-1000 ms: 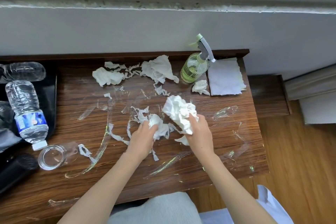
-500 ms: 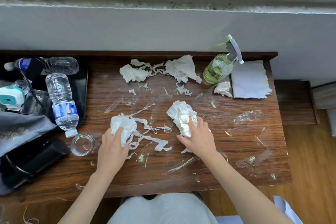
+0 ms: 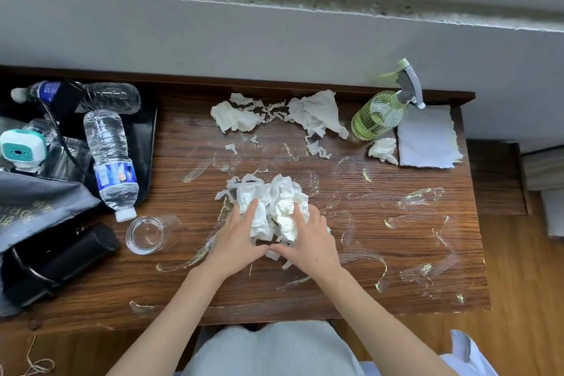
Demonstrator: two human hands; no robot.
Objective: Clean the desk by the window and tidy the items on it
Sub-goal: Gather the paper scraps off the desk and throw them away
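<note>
Desk (image 3: 396,253): brown wood top under the window sill, streaked with wet smears across the middle and right; wiping not finished.
Tissue pile (image 3: 268,204): crumpled white paper heaped at the desk's centre, directly ahead of the person.
Change: half a second ago the two wads lay apart, one under each hand, with torn strips strung between; now they are pressed together into one heap and most of those strips are drawn in.
Left hand (image 3: 236,236): fingers nearly straight, laid on the pile's left side, pressing inward; not curled round it.
Right hand (image 3: 308,236): likewise spread and flat against the pile's right side, touching it.
Back-edge scraps (image 3: 280,114): two larger wads and shreds near the rear rail, well apart from the pile, uncollected.
Small wad (image 3: 383,149): beside the spray bottle (image 3: 380,114) and touching the folded cloth (image 3: 427,139).
Left side: two water bottles (image 3: 111,162), a glass jar (image 3: 146,235) on its side, a grey bag (image 3: 36,201); untidied.
Assessment: central litter consolidated and likely ready to lift; rear scraps, smears and left clutter remain.
</note>
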